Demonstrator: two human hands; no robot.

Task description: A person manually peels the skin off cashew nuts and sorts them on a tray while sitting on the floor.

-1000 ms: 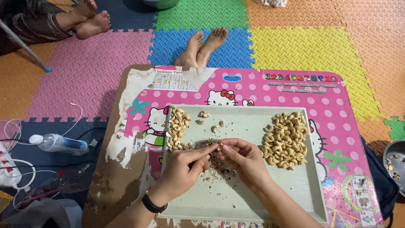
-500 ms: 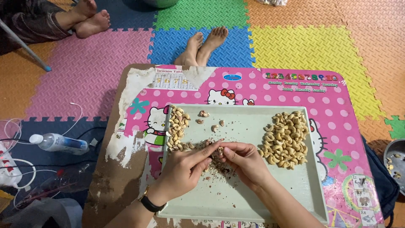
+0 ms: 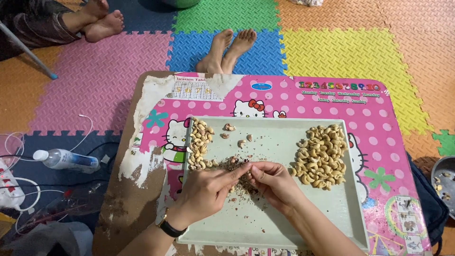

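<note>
Pale green tray (image 3: 284, 223) carries cashew piles; left hand (image 3: 208, 189) and right hand (image 3: 272, 182) pinch one cashew (image 3: 246, 167) together over brown husk scraps (image 3: 244, 182).

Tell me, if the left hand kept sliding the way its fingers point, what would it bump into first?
Probably the right hand. The left hand points up and to the right, and its fingertips already meet the right hand's fingers over the pile of brown skin crumbs on the tray.

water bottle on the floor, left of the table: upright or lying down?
Lying down. The water bottle rests on its side on the dark floor mat, white cap pointing left, beside white cables.
</note>
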